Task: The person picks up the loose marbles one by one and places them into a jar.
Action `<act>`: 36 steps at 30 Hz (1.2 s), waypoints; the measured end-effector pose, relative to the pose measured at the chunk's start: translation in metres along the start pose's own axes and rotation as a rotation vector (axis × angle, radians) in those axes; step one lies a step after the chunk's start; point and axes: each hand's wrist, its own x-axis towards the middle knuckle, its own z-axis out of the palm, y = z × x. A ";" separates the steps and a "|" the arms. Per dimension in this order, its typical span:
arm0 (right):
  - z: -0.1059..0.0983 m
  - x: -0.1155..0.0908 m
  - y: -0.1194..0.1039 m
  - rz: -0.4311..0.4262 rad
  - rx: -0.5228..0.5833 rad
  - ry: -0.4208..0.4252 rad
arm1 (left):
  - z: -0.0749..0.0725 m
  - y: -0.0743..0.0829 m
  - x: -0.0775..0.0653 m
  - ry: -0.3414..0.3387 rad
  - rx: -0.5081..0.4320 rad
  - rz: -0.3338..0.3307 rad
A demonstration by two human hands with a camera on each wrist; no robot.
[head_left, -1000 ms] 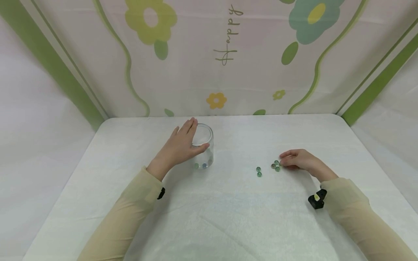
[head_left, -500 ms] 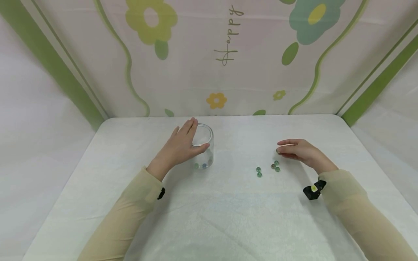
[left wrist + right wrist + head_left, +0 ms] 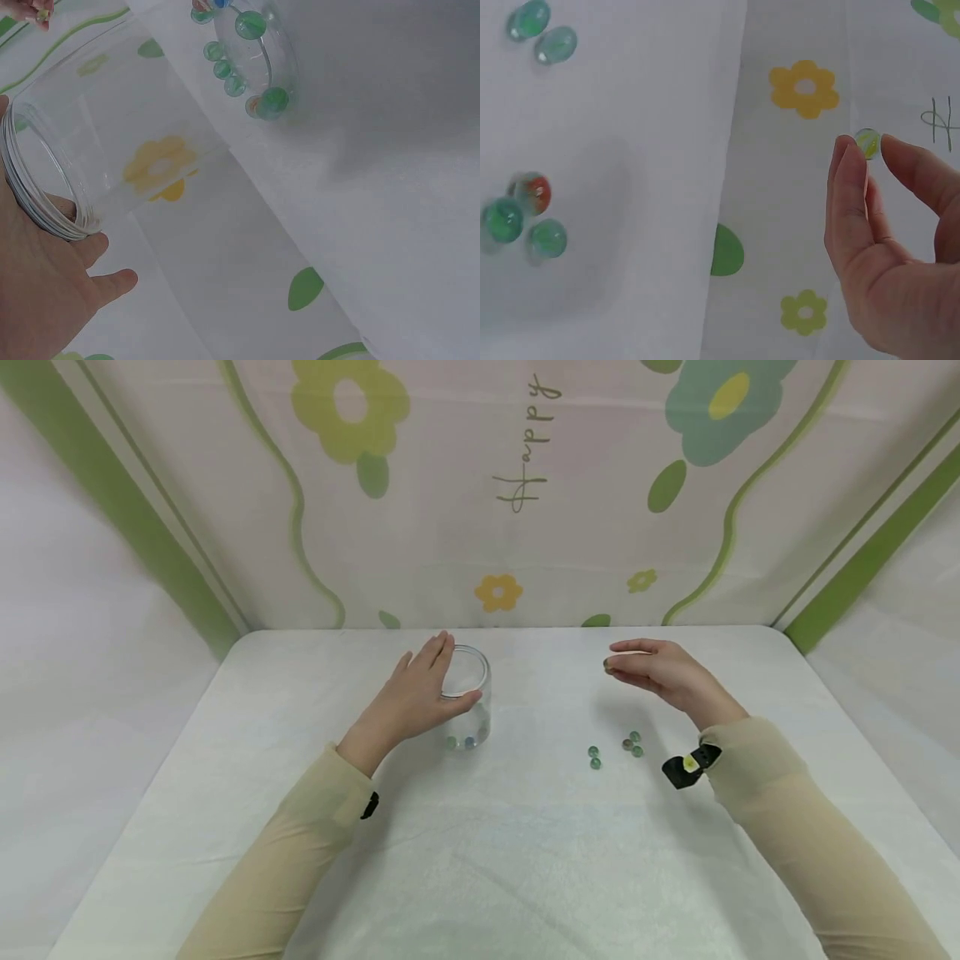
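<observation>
On the white-covered desk [image 3: 487, 877] stands an upright glass jar [image 3: 483, 703], its rim touched by the left hand [image 3: 411, 695], fingers straight and thumb spread. The right hand [image 3: 675, 675], raised to the jar's right, pinches a clear, yellow-streaked marble [image 3: 868, 143] between thumb and fingertips. Five loose marbles [image 3: 637, 751] lie on the desk; more marbles [image 3: 250, 25] sit at the jar's bottom.

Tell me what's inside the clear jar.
At the bottom of the jar lie several green marbles and a blue one. In the head view the left hand covers part of the jar; the left wrist view crops its base, so I can't count them.
</observation>
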 end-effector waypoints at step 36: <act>0.149 0.021 -0.050 -0.104 -0.063 -0.066 | -0.003 -0.003 -0.002 -0.007 0.005 0.001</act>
